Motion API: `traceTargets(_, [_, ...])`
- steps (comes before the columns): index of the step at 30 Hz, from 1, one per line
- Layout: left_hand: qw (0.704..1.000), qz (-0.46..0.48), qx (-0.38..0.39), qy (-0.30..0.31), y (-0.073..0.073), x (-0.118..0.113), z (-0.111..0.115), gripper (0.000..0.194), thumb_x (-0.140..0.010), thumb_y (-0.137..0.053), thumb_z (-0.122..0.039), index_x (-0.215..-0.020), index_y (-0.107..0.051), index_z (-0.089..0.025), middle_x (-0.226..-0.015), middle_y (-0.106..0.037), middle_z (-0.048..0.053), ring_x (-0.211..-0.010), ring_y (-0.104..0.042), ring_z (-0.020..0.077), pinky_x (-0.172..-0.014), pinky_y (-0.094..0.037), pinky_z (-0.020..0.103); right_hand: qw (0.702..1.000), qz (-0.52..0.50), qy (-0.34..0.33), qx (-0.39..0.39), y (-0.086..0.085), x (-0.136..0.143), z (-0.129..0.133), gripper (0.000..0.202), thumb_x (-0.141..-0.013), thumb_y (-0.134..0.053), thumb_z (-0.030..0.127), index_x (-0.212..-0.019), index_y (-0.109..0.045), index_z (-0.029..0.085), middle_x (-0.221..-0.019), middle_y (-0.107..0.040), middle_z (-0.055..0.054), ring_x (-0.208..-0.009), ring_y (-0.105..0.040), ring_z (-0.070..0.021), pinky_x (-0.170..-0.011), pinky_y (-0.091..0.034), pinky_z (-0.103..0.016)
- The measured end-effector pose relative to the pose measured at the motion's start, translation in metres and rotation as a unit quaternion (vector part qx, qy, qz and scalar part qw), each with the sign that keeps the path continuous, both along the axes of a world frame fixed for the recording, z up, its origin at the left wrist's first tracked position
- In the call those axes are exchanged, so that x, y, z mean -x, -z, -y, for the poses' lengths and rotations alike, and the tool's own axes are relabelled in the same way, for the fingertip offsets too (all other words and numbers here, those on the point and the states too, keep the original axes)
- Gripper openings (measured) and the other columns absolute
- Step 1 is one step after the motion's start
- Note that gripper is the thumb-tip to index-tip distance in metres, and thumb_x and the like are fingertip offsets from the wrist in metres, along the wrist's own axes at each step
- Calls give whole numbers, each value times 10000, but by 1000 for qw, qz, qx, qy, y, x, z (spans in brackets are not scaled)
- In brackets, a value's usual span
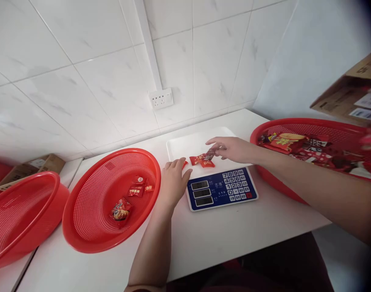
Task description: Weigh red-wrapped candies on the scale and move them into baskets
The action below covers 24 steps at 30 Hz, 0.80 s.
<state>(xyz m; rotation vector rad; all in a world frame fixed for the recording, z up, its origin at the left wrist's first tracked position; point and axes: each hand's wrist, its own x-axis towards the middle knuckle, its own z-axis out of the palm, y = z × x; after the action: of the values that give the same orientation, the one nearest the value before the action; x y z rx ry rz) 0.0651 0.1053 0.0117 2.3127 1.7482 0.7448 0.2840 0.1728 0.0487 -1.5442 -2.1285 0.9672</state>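
Note:
My left hand (pixel 174 178) is over the left edge of the scale's white tray (pixel 185 142), its fingers apart beside a small red packet (pixel 184 163). Several red wrapped packets (pixel 207 163) lie on the tray. At their right, my right hand (pixel 224 148) has its thumb and fingertips on a dark, shiny wrapped piece (pixel 210 154). The scale's blue keypad panel (pixel 221 189) faces me, its display digits too faint to read surely.
A red basket (pixel 91 227) at left holds several packets; another red basket (pixel 45 219) stands farther left. At right, a large red basket (pixel 276 182) holds many packets. Cardboard boxes (pixel 340 95) are at upper right, with another box (pixel 56 163) at left. A wall socket (pixel 161 99) is behind.

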Motion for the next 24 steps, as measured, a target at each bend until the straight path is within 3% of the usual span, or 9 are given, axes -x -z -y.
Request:
traceTargets(3, [999,-34,4,-22,1,0,-2,372,-893,-472,-322,-1223,-532,-159,-1129,-639,133,-1069,-530,310,-887,-414,444,997,56,8,-51,-3,1,5,377,-825,-456,155,-1184,-562,198,-1084,-675,-63,-1009,-601,-244,-876,-475,-403])
traceTargets(7, [1000,-14,16,6,0,-3,-1,357,-897,-465,-329,-1213,-533,-177,-1118,-650,103,-1040,-550,292,-869,-431,426,995,71,-5,-70,2,1,12,350,-834,-463,204,-1151,-603,155,-1117,-663,-86,-1048,-589,-247,-932,-446,-409])
traceTargets(11, [997,42,36,55,-4,-10,2,317,-893,-474,-309,-1186,-545,-213,-1131,-653,63,-1041,-569,253,-869,-450,379,986,86,-77,-119,10,-6,22,402,-812,-433,133,-1168,-601,215,-1224,-615,-39,-1144,-541,-207,-990,-417,-387])
traceTargets(14, [995,67,43,56,-6,-11,3,314,-890,-472,-336,-1169,-561,-223,-1119,-655,58,-1046,-575,242,-870,-459,371,975,113,-106,-162,6,-25,31,450,-804,-409,105,-1210,-576,202,-1294,-561,-41,-1211,-485,-191,-1045,-367,-378])
traceTargets(16, [995,78,35,43,-8,-10,3,337,-885,-468,-382,-1165,-569,-224,-1105,-656,65,-1036,-580,244,-855,-468,372,975,126,-68,-169,-1,-46,35,458,-806,-409,118,-1231,-561,200,-1303,-552,-37,-1216,-481,-187,-1047,-369,-367])
traceTargets(20, [995,95,12,9,-13,-7,4,374,-871,-465,-444,-1141,-594,-219,-1066,-659,79,-956,-600,239,-752,-499,344,970,168,68,-161,-9,-111,37,445,-819,-444,212,-1251,-551,214,-1291,-565,-36,-1192,-508,-228,-1009,-406,-378])
traceTargets(22, [995,102,1,-2,-16,-6,5,378,-862,-472,-454,-1129,-602,-219,-1049,-663,77,-914,-606,233,-700,-502,325,959,209,135,-133,-3,-148,34,502,-814,-473,275,-1311,-496,209,-1331,-528,-54,-1204,-496,-266,-991,-417,-398])
traceTargets(24, [994,106,0,-9,-17,-6,6,380,-856,-477,-459,-1128,-602,-224,-1052,-664,72,-864,-612,221,-669,-500,315,952,249,158,-83,9,-183,32,628,-783,-520,305,-1388,-397,190,-1357,-496,-89,-1206,-491,-293,-977,-424,-413])
